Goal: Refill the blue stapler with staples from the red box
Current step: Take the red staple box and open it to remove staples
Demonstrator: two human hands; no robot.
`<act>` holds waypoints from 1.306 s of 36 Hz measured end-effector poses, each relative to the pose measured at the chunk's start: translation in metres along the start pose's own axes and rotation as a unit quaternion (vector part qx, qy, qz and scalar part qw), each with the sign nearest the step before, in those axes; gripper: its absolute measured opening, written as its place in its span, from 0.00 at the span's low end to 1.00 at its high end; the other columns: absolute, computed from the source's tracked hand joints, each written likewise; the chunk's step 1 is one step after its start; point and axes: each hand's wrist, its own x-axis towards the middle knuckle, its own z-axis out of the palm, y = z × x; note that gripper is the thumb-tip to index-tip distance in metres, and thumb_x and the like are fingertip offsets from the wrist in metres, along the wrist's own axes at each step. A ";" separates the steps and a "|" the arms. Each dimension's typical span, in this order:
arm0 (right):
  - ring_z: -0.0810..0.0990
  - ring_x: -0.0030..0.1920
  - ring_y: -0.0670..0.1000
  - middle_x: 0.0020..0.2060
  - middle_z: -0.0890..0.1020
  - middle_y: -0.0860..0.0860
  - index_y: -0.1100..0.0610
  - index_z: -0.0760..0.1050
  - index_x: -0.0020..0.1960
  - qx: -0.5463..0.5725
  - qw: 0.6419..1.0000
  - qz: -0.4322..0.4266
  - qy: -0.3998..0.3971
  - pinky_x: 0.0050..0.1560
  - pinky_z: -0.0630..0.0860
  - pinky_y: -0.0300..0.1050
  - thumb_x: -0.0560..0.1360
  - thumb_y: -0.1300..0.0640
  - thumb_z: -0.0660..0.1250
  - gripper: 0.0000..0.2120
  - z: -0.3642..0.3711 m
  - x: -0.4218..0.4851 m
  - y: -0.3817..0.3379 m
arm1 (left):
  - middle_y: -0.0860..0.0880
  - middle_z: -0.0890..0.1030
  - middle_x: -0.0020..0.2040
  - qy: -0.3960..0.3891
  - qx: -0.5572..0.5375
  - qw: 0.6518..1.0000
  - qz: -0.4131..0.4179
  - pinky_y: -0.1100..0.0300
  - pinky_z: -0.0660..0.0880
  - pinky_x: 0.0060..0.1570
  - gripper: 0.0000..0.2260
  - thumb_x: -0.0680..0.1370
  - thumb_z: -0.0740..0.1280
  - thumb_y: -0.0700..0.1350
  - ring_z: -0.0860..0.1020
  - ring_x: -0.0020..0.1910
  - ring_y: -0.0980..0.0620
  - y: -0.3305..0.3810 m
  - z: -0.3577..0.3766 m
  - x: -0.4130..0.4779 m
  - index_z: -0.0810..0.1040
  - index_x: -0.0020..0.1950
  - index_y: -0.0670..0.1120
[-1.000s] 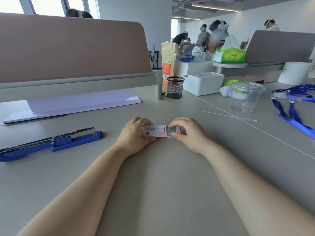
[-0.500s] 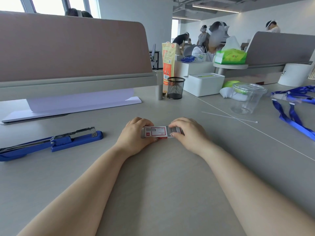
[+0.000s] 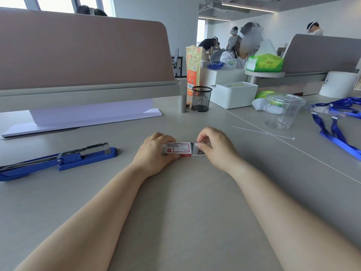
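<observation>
Both forearms rest on the grey worktop [image 3: 185,202], hands meeting at its centre. The red box [image 3: 178,149] lies flat on the worktop between them, long side running left to right. The left hand [image 3: 156,153] is closed over the box's left end, thumb along the near edge and fingers curled over the far edge, pinning it down. The inner tray is drawn out partway to the right, and grey staples [image 3: 195,148] show in the exposed section. The right hand [image 3: 216,147] is bent over that open end, thumb and forefinger pinched together on the staples; whether a strip is lifted clear cannot be told.

The stapler [image 3: 58,160] lies well apart to the left, untouched, its metal upper arm raised from the blue base.

Further back stand a mesh pen cup [image 3: 201,98], a white box [image 3: 234,94] and a clear plastic tub [image 3: 283,112]. Blue lanyards [image 3: 336,130] lie at the right edge. A thin white stick [image 3: 263,132] lies between tub and hands. A divider panel [image 3: 84,53] stands behind, white paper [image 3: 88,114] beneath it.
</observation>
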 end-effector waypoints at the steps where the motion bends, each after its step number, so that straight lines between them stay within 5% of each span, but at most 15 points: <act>1: 0.76 0.44 0.51 0.41 0.77 0.49 0.53 0.72 0.41 0.021 1.000 0.006 0.004 0.48 0.74 0.48 0.72 0.60 0.66 0.04 -0.001 0.000 0.000 | 0.47 0.75 0.56 -0.002 0.004 1.000 -0.001 0.50 0.71 0.60 0.21 0.69 0.72 0.54 0.73 0.57 0.45 0.000 0.000 0.000 0.75 0.59 0.52; 6: 0.75 0.39 0.49 0.39 0.78 0.49 0.54 0.74 0.41 0.057 0.998 0.028 0.007 0.44 0.72 0.42 0.71 0.62 0.67 0.04 0.000 0.002 0.005 | 0.47 0.75 0.58 -0.010 0.022 1.000 -0.008 0.52 0.70 0.60 0.21 0.70 0.70 0.55 0.73 0.58 0.45 0.001 0.001 0.001 0.75 0.61 0.51; 17: 0.77 0.51 0.53 0.45 0.84 0.51 0.52 0.79 0.48 -0.006 1.000 0.024 -0.010 0.51 0.74 0.47 0.72 0.59 0.66 0.07 0.011 0.004 0.011 | 0.46 0.76 0.57 -0.011 0.024 1.000 -0.003 0.53 0.70 0.61 0.20 0.70 0.70 0.55 0.73 0.58 0.45 0.001 0.000 0.001 0.76 0.61 0.51; 32: 0.77 0.50 0.58 0.44 0.85 0.51 0.52 0.81 0.48 -0.115 0.990 -0.072 0.046 0.51 0.70 0.48 0.73 0.59 0.63 0.09 0.002 -0.001 0.000 | 0.46 0.76 0.57 -0.017 0.025 0.999 -0.009 0.51 0.70 0.61 0.20 0.70 0.70 0.55 0.73 0.58 0.44 0.002 0.000 0.000 0.76 0.60 0.51; 39: 0.76 0.53 0.57 0.49 0.78 0.55 0.55 0.79 0.53 -0.023 1.000 0.000 -0.015 0.57 0.73 0.54 0.72 0.63 0.65 0.11 0.003 0.002 0.003 | 0.47 0.76 0.56 -0.011 0.023 1.000 -0.009 0.54 0.69 0.59 0.20 0.70 0.70 0.55 0.72 0.58 0.45 0.001 0.000 0.000 0.76 0.60 0.51; 47: 0.74 0.43 0.49 0.41 0.73 0.45 0.53 0.77 0.47 -0.017 0.997 0.023 -0.071 0.51 0.74 0.50 0.73 0.60 0.64 0.05 -0.013 -0.003 0.009 | 0.47 0.76 0.57 -0.012 0.020 1.000 -0.011 0.54 0.69 0.60 0.20 0.70 0.70 0.55 0.72 0.58 0.46 0.000 0.001 0.000 0.76 0.60 0.51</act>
